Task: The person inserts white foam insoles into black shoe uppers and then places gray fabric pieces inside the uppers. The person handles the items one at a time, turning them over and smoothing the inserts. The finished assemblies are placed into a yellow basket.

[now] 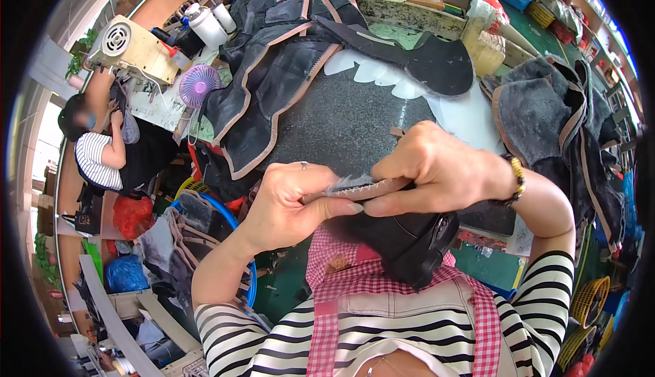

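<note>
In front of my chest, my left hand [290,196] and my right hand [440,169] pinch a black fur-lined piece [385,187] by its stitched edge. A tan band with light stitching runs along that edge, and grey fur shows above it. Both thumbs press the near side, their tips almost touching; the fingers are curled over the far side. Below the hands hangs a black part [413,244] over my checked apron; whether it belongs to the held piece I cannot tell. Behind my hands is a dark speckled table surface [327,131].
Black tan-edged pieces [273,83] are heaped at the table's far left, beside a curved black piece [437,63] and white sheets [467,114]. More grey furry pieces [535,111] hang at right. A purple fan [199,85], a sewing machine [133,49] and another person [102,148] are at left.
</note>
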Available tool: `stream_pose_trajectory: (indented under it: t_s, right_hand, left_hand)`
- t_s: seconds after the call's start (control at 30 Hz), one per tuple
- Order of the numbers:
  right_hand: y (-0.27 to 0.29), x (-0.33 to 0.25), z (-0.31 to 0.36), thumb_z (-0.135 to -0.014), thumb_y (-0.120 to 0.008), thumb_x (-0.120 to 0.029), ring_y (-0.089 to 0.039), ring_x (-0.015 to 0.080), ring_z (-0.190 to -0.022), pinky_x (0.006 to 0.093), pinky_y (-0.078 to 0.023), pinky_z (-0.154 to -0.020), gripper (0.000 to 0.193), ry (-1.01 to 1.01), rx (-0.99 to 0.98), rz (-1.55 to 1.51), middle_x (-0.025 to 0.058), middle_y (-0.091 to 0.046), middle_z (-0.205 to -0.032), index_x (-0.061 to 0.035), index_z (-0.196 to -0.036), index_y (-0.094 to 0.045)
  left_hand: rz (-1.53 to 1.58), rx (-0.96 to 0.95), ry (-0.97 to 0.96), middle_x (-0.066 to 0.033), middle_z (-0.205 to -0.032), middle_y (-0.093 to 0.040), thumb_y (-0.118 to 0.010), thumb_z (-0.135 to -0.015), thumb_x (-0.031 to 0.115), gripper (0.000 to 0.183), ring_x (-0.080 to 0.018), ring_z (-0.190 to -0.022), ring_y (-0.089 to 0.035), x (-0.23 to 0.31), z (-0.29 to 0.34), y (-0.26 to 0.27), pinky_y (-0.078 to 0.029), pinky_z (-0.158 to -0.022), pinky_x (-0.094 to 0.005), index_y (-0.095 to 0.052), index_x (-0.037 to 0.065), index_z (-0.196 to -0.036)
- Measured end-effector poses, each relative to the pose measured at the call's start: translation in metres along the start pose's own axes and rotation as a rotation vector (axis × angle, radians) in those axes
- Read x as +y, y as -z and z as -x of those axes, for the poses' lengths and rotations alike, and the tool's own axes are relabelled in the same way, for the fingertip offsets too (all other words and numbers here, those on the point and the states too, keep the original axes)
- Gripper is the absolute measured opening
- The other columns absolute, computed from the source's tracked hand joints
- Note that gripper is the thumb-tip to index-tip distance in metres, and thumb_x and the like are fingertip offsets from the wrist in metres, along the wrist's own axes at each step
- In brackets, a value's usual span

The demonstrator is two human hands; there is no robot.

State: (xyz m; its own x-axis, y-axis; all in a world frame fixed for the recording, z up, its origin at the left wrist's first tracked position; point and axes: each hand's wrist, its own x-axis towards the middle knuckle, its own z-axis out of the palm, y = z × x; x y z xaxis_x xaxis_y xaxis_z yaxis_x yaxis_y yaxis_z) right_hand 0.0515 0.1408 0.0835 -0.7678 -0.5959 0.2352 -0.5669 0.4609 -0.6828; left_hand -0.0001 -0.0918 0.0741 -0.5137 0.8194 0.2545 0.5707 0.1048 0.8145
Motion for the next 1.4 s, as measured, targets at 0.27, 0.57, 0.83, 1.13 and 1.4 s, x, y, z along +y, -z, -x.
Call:
stream_pose_trajectory:
  t_s: [0.27,0.57,0.83,1.13,1.4]
  right_hand:
    - [0.046,-0.002,0.032,-0.073,-0.077,-0.032,-0.052,0.0321,-0.054,0.0388,-0.038,-0.049,0.038,-0.041,-0.117,0.219,0.0103,-0.05,-0.055,-0.0054,-0.066,-0.05]
    - [-0.058,0.067,0.069,-0.067,-0.062,-0.019,-0.055,0.0207,-0.072,0.0338,-0.044,-0.076,0.018,-0.001,0.262,0.944,0.0052,-0.051,-0.072,-0.0066,-0.077,-0.054]
    - [-0.086,0.063,0.07,-0.069,-0.064,-0.015,-0.058,0.0223,-0.08,0.0368,-0.042,-0.086,0.019,-0.179,0.092,0.884,0.0071,-0.058,-0.077,-0.0029,-0.083,-0.059]
    - [0.008,0.019,0.137,-0.064,-0.081,-0.025,-0.055,0.0348,-0.11,0.0391,-0.045,-0.092,0.07,-0.767,0.203,0.516,0.0168,-0.057,-0.122,-0.0013,-0.124,-0.054]
    - [-0.008,0.008,0.143,-0.069,-0.077,-0.017,-0.057,0.0311,-0.101,0.037,-0.046,-0.084,0.046,-0.813,0.211,0.728,0.012,-0.059,-0.103,-0.002,-0.11,-0.062]
  left_hand:
    - [-0.24,0.116,-0.368,-0.0008,-0.049,-0.045,-0.081,-0.071,0.016,0.019,-0.0129,-0.039,-0.043,-0.015,-0.003,0.004,-0.029,-0.041,-0.0275,-0.065,0.005,-0.07]
    - [-1.093,-0.111,-0.689,-0.0015,-0.076,-0.052,-0.063,-0.065,0.013,0.021,-0.0164,-0.074,-0.054,-0.089,-0.007,-0.026,-0.044,-0.074,-0.0317,-0.063,0.005,-0.085]
    - [-0.719,-0.032,-0.19,-0.0155,-0.12,-0.057,-0.06,-0.077,0.012,0.049,-0.0274,-0.115,-0.054,-0.093,0.001,-0.132,-0.043,-0.096,-0.039,-0.054,-0.002,-0.124]
    - [-0.73,-0.29,-0.426,-0.014,-0.108,-0.057,-0.06,-0.075,0.008,0.037,-0.0283,-0.112,-0.053,-0.087,-0.039,-0.133,-0.04,-0.098,-0.0402,-0.058,0.001,-0.111]
    - [-0.845,-0.368,-0.369,-0.0224,-0.109,-0.057,-0.068,-0.068,0.015,0.056,-0.0353,-0.106,-0.055,-0.077,-0.051,-0.162,-0.042,-0.093,-0.04,-0.052,-0.008,-0.116]
